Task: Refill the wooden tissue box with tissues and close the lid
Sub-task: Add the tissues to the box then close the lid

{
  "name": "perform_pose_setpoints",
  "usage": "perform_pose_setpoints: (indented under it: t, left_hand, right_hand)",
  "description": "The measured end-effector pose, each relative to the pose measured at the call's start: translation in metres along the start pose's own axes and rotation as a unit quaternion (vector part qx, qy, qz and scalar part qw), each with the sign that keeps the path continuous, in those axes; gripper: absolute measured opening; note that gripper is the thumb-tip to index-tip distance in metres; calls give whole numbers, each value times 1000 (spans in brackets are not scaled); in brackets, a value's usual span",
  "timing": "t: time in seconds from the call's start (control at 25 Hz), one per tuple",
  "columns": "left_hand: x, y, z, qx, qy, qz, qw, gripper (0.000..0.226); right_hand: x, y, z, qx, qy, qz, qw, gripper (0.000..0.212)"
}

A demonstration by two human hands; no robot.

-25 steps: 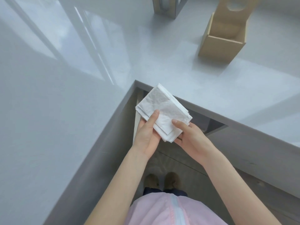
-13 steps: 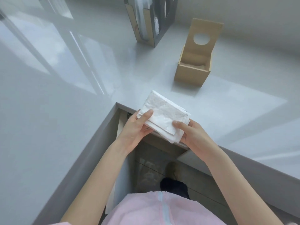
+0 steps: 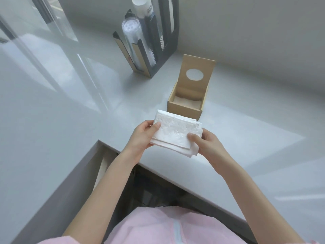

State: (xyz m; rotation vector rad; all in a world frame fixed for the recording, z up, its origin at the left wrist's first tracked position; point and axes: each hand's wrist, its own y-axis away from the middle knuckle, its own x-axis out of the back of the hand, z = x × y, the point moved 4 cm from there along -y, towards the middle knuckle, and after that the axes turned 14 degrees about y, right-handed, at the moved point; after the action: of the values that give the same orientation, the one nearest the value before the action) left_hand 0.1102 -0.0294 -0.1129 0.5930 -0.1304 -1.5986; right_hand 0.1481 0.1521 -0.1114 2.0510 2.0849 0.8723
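Both hands hold a stack of white tissues (image 3: 175, 133) in the air above the near corner of the pale grey desk (image 3: 70, 120); the left hand (image 3: 143, 138) grips the stack's left end with the thumb pressed on top and the fingers tucked beneath, and the right hand (image 3: 204, 142) grips the right end the same way, thumb on the top sheet, so each grip is closed on the tissues. The stack is folded flat, its layers slightly fanned at the near edge, and it tilts a little toward the camera. Just beyond it on the desk stands the wooden tissue box (image 3: 184, 108), apart from the tissues and not touched by either hand. Its lid (image 3: 196, 74) stands raised at the back, nearly upright, with an oval opening through it. Inside the box a pale layer lies at the bottom, though whether that is tissue or the box floor cannot be told. Farther back and to the left, near the wall, stands a dark organizer (image 3: 158, 43) with slanted compartments holding a clear sleeve of cups (image 3: 133, 37) and another white-topped tube behind it. At the bottom of the view a pink garment (image 3: 167, 226) shows between the two bare forearms
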Motion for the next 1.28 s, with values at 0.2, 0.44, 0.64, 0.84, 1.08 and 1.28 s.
perform_pose_setpoints:
  t: [0.2,0.44,0.64,0.84,1.08,1.28]
  left_hand:
    - [-20,-27,11,-15,-15,13,1000,24]
    - [-35,-67,45,-51,-99,26,993,7]
    - [-49,-102,66,-106,-226,20,968,11]
    - [-62,-132,73,-129,-275,18,953,9]
    - [-74,-149,68,-147,-338,21,929,24]
    - [-73,-165,61,-178,-434,25,883,23]
  right_hand:
    - [26,-29,-9,1,26,26,999,24]
    - [46,-57,-34,23,36,99,994,10]
    - [61,-81,-47,21,81,160,984,14]
    - [72,-102,-55,2,128,200,971,25]
    - [73,-123,-55,-6,188,213,959,28]
    - [68,-137,-57,17,318,230,920,20]
